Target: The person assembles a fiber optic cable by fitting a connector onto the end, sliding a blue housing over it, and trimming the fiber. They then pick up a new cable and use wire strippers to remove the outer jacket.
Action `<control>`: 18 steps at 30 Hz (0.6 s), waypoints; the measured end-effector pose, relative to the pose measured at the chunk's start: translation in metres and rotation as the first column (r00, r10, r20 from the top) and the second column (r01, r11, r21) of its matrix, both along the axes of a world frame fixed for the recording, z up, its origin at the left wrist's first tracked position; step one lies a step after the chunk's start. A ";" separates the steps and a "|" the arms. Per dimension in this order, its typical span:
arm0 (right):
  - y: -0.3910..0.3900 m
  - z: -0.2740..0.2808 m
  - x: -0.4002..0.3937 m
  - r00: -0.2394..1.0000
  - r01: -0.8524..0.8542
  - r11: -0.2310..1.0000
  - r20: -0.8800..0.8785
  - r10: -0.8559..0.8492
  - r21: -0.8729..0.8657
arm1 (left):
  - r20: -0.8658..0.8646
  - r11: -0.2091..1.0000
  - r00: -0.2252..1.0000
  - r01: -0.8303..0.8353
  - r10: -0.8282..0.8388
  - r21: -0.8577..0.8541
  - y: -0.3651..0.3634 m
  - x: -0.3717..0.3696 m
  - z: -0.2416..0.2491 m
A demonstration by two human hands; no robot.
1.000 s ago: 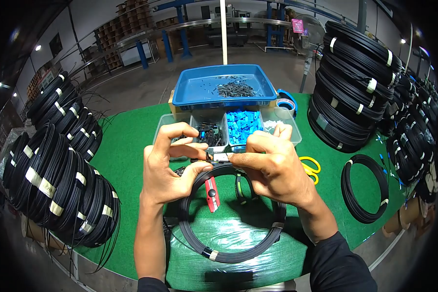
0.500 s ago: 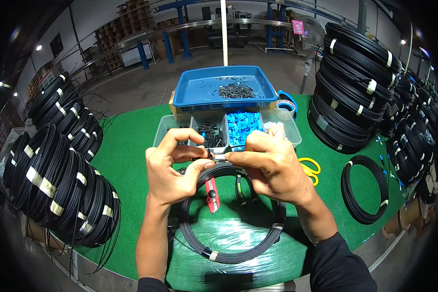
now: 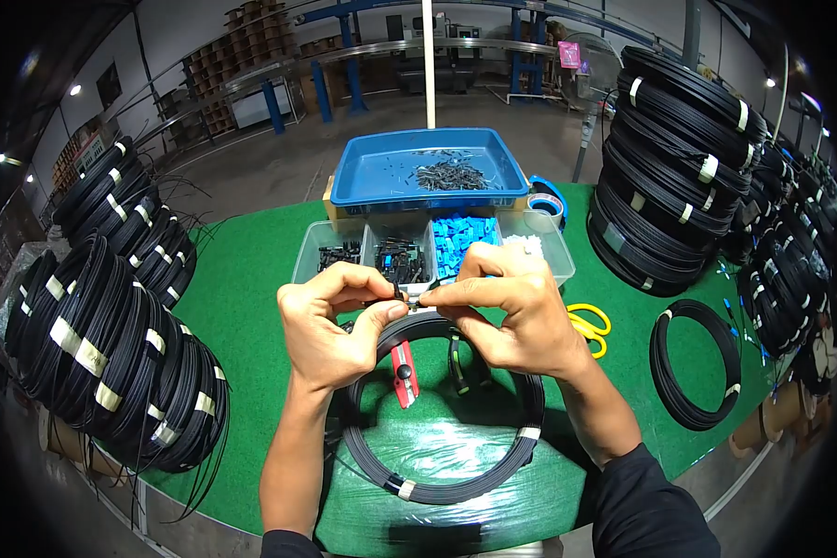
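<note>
My left hand [image 3: 330, 330] pinches a small black connector part [image 3: 399, 293] between thumb and index finger. My right hand [image 3: 521, 312] meets it from the other side, fingers closed at the part's end; what they grip is too small to make out. Below both hands lies a coil of black cable [image 3: 460, 490], bound with pale tape. Inside the coil rest a red cutter-like tool [image 3: 404, 377] with a black knob and a black-and-green handled tool [image 3: 457, 365], partly in shadow.
A clear divided box [image 3: 304, 258] holds black parts, blue connectors [image 3: 462, 244] and white pieces. Behind it stands a blue tray [image 3: 372, 172] with black scraps. Yellow-handled scissors [image 3: 588, 330] lie right. Cable stacks [image 3: 126, 363] flank the green table [image 3: 242, 307]; another coil [image 3: 697, 363] lies right.
My right hand has shifted slightly, its index finger now straighter against the part and its other fingers less curled. The left hand stays nearly in place, still pinching the part.
</note>
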State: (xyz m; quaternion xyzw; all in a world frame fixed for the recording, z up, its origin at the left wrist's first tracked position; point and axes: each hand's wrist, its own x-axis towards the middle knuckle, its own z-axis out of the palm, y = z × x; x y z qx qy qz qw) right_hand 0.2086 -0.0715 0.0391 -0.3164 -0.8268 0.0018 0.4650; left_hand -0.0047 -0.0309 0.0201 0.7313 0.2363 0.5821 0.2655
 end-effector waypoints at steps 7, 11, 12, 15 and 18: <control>0.008 -0.005 -0.002 0.995 -0.045 0.998 -0.084 0.048 0.041 | 0.058 0.997 0.998 0.019 -0.014 -0.072 0.000 0.000 -0.001; 0.012 -0.010 -0.003 0.992 -0.062 0.996 -0.105 0.069 0.069 | 0.018 0.998 1.000 0.022 -0.021 -0.057 -0.002 -0.001 0.000; 0.012 -0.009 -0.003 0.992 -0.066 0.995 -0.106 0.074 0.082 | 0.018 0.998 1.000 0.021 -0.020 -0.057 -0.002 0.000 0.000; 0.012 -0.008 -0.003 0.992 -0.067 0.992 -0.099 0.078 0.108 | 0.033 0.997 0.999 0.038 -0.036 -0.060 -0.002 0.000 -0.001; 0.013 -0.008 -0.003 0.992 -0.079 0.989 -0.090 0.090 0.122 | 0.052 0.996 0.997 0.055 -0.051 -0.071 -0.004 0.000 0.001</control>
